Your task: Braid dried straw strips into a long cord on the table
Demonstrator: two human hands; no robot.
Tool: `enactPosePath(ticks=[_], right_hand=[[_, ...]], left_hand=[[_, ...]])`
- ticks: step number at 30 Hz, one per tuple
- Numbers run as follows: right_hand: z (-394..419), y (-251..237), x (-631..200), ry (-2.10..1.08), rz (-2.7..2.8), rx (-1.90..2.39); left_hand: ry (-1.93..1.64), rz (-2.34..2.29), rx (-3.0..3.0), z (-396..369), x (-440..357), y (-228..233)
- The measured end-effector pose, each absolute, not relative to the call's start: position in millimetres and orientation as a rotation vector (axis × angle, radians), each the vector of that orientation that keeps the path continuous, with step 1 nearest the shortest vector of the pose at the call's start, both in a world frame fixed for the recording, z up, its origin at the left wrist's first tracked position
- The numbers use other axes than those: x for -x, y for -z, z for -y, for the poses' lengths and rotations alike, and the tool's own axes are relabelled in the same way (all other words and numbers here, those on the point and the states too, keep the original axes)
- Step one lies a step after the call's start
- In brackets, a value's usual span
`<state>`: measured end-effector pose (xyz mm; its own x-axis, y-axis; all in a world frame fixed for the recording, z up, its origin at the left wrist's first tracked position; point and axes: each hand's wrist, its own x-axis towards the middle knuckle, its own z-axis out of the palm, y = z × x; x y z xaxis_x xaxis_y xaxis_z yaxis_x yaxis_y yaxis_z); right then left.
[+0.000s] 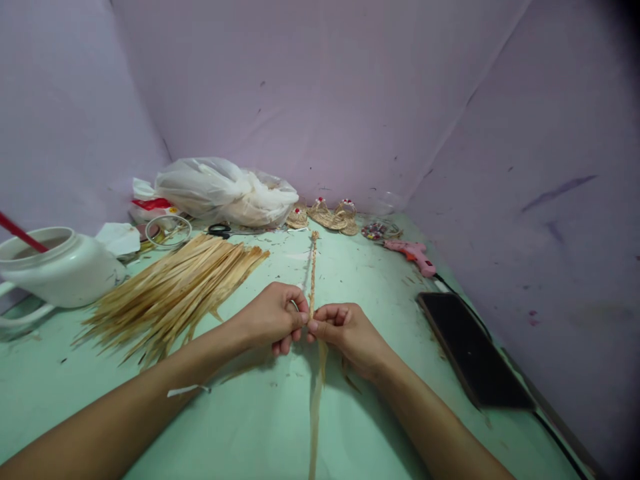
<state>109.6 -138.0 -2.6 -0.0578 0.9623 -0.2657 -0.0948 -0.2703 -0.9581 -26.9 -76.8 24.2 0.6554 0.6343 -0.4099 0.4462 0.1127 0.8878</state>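
My left hand (274, 315) and my right hand (345, 331) meet at the middle of the green table (260, 413), fingertips pinched together on a thin braided straw cord (313, 267). The braided part runs away from me toward the back wall. Loose flat straw strips (316, 407) hang from the pinch point down toward me. A fan-shaped bundle of straw strips (173, 290) lies just left of my left hand.
A white jar (60, 267) with a red stick stands far left. At the back lie a plastic bag (225, 190), scissors (223, 231), small woven sandals (333, 215), a bead dish (376, 231) and a pink glue gun (413, 255). A black phone (470, 347) lies right.
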Motion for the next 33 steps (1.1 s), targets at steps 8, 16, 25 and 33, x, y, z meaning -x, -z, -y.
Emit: enactPosePath(ticks=[8,16,25,33], right_hand=[[136.6,-1.9,-107.5,-1.416,1.056,1.371],[140.5,7.3,-101.8,-1.125,1.281,1.575],[157.1,-4.9,-93.3,-0.364,1.756,1.975],[176.6,4.6,-68.8,0.114,2.069,1.869]], left_hand=[[-0.075,-0.827,-1.293,66.4,32.7,-14.8],[-0.051,-1.137,-1.436,71.1,28.0,-16.4],[-0.285,-1.126,-1.500,83.9,21.9,1.4],[-0.273,-1.100,-1.314,91.0,19.0,-4.0]])
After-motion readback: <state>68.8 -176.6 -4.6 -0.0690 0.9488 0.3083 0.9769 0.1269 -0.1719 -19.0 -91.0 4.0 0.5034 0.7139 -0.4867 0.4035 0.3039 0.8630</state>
